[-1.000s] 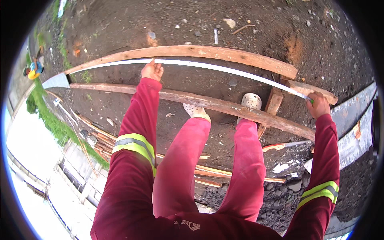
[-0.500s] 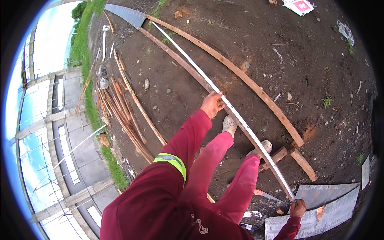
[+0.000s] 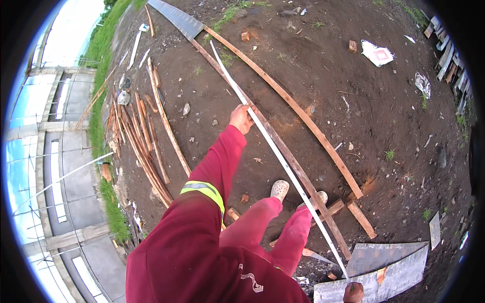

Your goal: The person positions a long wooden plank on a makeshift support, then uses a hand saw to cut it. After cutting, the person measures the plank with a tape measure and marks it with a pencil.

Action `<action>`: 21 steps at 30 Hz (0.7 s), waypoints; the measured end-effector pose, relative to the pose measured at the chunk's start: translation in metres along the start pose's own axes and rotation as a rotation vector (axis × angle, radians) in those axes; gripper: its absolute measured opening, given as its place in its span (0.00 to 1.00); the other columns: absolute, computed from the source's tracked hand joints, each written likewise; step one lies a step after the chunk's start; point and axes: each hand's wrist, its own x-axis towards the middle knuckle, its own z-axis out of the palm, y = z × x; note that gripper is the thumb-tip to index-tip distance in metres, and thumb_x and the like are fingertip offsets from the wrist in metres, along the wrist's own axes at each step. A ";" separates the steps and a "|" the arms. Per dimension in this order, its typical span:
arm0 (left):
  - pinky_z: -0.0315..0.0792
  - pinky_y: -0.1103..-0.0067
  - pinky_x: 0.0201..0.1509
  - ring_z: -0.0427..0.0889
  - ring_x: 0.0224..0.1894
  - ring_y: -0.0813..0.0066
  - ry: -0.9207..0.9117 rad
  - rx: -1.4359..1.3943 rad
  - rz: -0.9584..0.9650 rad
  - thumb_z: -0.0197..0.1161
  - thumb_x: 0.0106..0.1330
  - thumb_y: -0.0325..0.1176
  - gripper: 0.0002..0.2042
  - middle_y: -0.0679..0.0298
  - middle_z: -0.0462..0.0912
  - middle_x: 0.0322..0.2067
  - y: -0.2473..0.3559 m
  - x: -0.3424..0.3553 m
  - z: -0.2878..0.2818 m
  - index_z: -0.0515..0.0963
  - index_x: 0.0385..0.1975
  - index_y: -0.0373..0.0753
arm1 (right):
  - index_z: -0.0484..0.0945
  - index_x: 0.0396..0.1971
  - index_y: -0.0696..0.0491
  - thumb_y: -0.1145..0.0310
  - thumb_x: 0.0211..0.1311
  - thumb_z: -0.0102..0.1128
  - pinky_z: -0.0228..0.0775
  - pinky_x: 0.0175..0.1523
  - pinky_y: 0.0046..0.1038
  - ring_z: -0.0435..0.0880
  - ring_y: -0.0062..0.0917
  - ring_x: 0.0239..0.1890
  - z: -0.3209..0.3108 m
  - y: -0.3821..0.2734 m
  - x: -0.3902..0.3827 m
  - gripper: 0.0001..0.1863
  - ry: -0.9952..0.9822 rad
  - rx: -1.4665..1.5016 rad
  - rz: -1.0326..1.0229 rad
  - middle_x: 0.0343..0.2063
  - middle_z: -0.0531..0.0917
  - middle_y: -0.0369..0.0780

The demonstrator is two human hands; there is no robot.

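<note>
A long, narrow white strip (image 3: 290,162) with small dark marks runs from the far left to the near right. My left hand (image 3: 242,119) is closed around it at about a third of its length. Near its close end, my right hand (image 3: 353,293) is closed on it, partly cut off by the lower edge. Just right of the strip lies a long wooden beam (image 3: 286,139), its near end resting over a short wood block (image 3: 331,211). Another long wooden beam (image 3: 298,112) lies further right. Both beams reach a grey metal sheet (image 3: 180,21) at the far end.
My shoes (image 3: 279,189) stand by the beam. A handsaw (image 3: 318,256) and grey metal sheets (image 3: 376,276) lie near right. A pile of wooden sticks (image 3: 140,144) is at left. A white sack (image 3: 376,53) and stacked boards (image 3: 449,55) are at the far right.
The white strip has come off the line of the wooden beam and now sits to its left. My left hand moved left and farther away with it; my right hand moved closer to me. The view has shifted.
</note>
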 end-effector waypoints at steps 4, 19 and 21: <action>0.67 0.74 0.39 0.75 0.37 0.74 -0.006 0.020 0.023 0.43 0.68 0.34 0.08 0.68 0.74 0.33 0.045 -0.014 -0.015 0.68 0.42 0.42 | 0.79 0.35 0.51 0.54 0.59 0.47 0.70 0.44 0.39 0.77 0.40 0.40 -0.021 -0.046 -0.014 0.18 -0.055 0.010 0.162 0.34 0.80 0.44; 0.71 0.72 0.38 0.77 0.35 0.74 -0.010 0.069 0.105 0.43 0.68 0.33 0.09 0.65 0.75 0.32 0.119 -0.010 -0.052 0.64 0.45 0.38 | 0.79 0.31 0.53 0.61 0.53 0.54 0.69 0.43 0.39 0.77 0.40 0.36 -0.023 -0.096 -0.005 0.12 0.188 0.176 -0.083 0.31 0.79 0.45; 0.71 0.72 0.40 0.76 0.36 0.73 0.006 0.093 0.101 0.42 0.69 0.32 0.10 0.65 0.74 0.34 0.112 0.004 -0.056 0.64 0.47 0.39 | 0.77 0.25 0.56 0.66 0.46 0.57 0.67 0.38 0.41 0.75 0.43 0.32 -0.021 -0.104 -0.002 0.09 0.299 0.262 -0.083 0.27 0.77 0.47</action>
